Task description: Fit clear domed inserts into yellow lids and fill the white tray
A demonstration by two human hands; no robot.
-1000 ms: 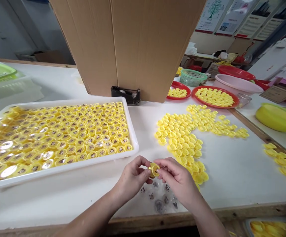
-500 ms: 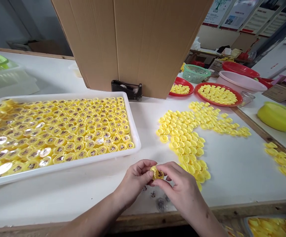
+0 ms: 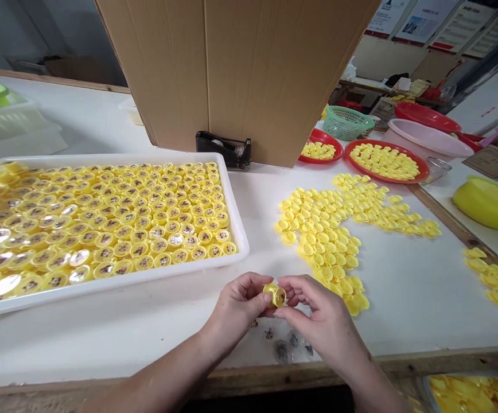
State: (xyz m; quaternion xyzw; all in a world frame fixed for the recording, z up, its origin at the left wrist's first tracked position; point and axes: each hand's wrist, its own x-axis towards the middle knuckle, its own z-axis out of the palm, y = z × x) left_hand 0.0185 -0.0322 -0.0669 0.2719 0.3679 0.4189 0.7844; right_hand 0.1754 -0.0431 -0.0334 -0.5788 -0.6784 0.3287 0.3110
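Observation:
My left hand (image 3: 242, 304) pinches a small yellow round plastic piece (image 3: 270, 291) between thumb and fingers. A dark picture shows on the piece's shiny round face, which is turned to the right. My right hand (image 3: 320, 307) is curled at that face, its thumb and fingertips on the rim. Several clear discs with little dark pictures (image 3: 281, 350) lie on the white table just below my hands. Past my right hand spreads a heap of loose yellow round pieces (image 3: 324, 235). On the left, a white tray (image 3: 244, 252) holds rows of yellow pieces with pictures on their faces.
Behind the tray stands a large cardboard box (image 3: 240, 69) with a black tape dispenser (image 3: 224, 150) before it. Red plates (image 3: 423, 172) of yellow pieces, a green basket (image 3: 347, 122) and a pink basin (image 3: 430, 139) are at the back right. A wooden edge (image 3: 253, 378) runs in front.
The yellow piece has turned so that its picture face points more to the right. My right fingers have drawn back to its rim, uncovering more clear discs. The view has shifted slightly.

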